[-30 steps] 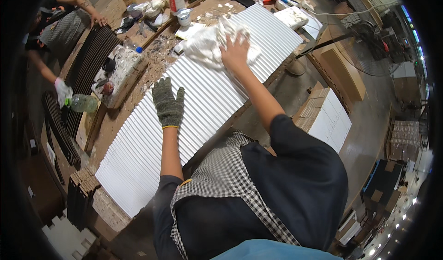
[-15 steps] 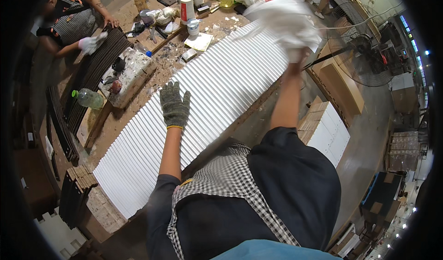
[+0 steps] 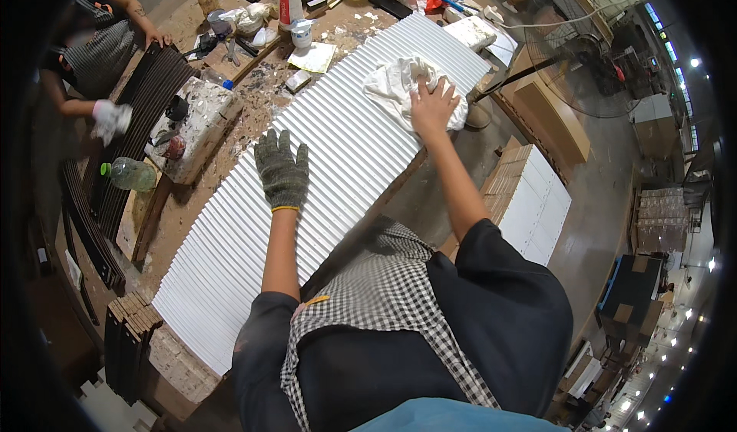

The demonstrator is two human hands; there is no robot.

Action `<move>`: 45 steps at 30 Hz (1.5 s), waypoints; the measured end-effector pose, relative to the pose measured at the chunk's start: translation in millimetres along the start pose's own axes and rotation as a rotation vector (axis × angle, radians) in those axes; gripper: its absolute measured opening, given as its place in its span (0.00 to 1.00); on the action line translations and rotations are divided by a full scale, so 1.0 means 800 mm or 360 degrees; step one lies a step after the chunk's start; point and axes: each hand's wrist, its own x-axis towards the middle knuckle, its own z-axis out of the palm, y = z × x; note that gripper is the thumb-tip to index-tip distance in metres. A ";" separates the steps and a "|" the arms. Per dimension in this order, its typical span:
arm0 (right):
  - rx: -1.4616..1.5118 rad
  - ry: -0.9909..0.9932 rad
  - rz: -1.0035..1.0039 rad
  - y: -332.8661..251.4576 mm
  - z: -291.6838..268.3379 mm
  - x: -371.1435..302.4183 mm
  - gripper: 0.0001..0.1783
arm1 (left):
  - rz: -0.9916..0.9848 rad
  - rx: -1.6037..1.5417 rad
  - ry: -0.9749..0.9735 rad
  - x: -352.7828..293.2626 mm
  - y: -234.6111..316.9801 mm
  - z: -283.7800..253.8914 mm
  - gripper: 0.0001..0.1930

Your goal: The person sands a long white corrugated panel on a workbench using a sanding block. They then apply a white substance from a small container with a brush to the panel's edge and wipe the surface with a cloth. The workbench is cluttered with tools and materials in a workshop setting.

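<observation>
A long row of white ridged strips (image 3: pixel 253 236), lying side by side, stretches diagonally over the table. My left hand (image 3: pixel 281 169), in a dark grey knit glove with a yellow cuff edge, rests flat on the strips with its fingers stretched. My bare right hand (image 3: pixel 434 110) presses a crumpled white cloth (image 3: pixel 388 87) down on the strips near their far right end. Its fingers are partly spread over the cloth, and some of the cloth bunches around them.
Across the table a co-worker's gloved hand (image 3: pixel 112 120) is beside stacked dark strips (image 3: pixel 142 87). A green-capped bottle (image 3: pixel 130 174), a red-and-white can (image 3: pixel 289 4) and a small white cup (image 3: pixel 302 33) stand beyond my strips. At right are a fan (image 3: pixel 587 60) and stacked white panels (image 3: pixel 537 202).
My right hand has brought the cloth down from above the far end onto the strips, nearer to me. My left hand stays on the strips. The co-worker's gloved hand has shifted away from the dark strips.
</observation>
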 end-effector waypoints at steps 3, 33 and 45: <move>0.0087 -0.0182 0.0183 -0.054 0.020 0.054 0.35 | -0.0030 0.0025 0.0013 0.001 0.001 0.003 0.31; 0.0423 0.0102 -0.0412 -0.107 0.079 0.328 0.13 | -0.0066 -0.0022 0.0042 0.009 0.005 0.002 0.27; 0.0332 0.0094 -0.0383 0.105 0.008 0.174 0.21 | -0.0104 -0.0004 0.0038 0.009 0.009 -0.003 0.27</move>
